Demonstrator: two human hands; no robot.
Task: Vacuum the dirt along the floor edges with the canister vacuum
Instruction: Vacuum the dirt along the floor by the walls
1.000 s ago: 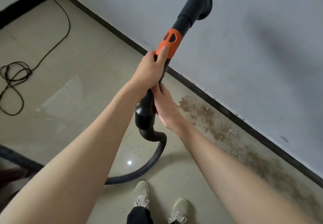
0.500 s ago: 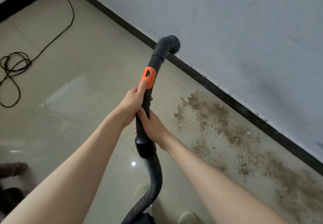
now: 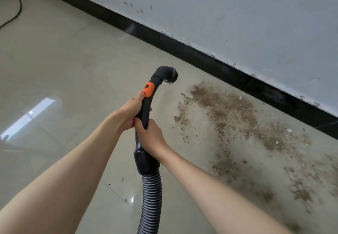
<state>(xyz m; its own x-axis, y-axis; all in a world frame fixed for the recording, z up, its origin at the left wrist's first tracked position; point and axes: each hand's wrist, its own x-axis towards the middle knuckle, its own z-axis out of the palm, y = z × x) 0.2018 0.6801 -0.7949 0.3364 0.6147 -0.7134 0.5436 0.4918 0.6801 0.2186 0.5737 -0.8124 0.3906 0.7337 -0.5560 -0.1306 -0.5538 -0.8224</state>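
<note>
Black plastic, curved and capped with an orange collar (image 3: 148, 90), forms the vacuum wand (image 3: 146, 113) that a person is holding in both bare hands over a glossy beige tile floor (image 3: 64, 65). The left hand (image 3: 130, 112) is wrapping its fingers round the upper part of the wand, its thumb lying up along the tube and touching the lower edge of the orange collar. The right hand (image 3: 150, 138) is gripping the wand just below, the two hands touching each other. Beyond the left hand's grip, the wand is bending over into a round brush nozzle (image 3: 170, 75), which is pointing toward the wall side; whether its bristles are touching the floor cannot be told. Below the right hand's grip, the wand is widening into a black cuff (image 3: 146, 164), from which a ribbed grey hose (image 3: 151, 200) is running down toward the person and out of the bottom of the view. A patch of brown dirt (image 3: 230, 113) is lying on the tiles to the right of both hands and just beyond the nozzle's right side, spreading along the black skirting board (image 3: 201, 60) at the foot of a pale grey wall (image 3: 237, 14). A black cable (image 3: 17, 9) is lying far to the left of the grip, at the upper corner of the view
</note>
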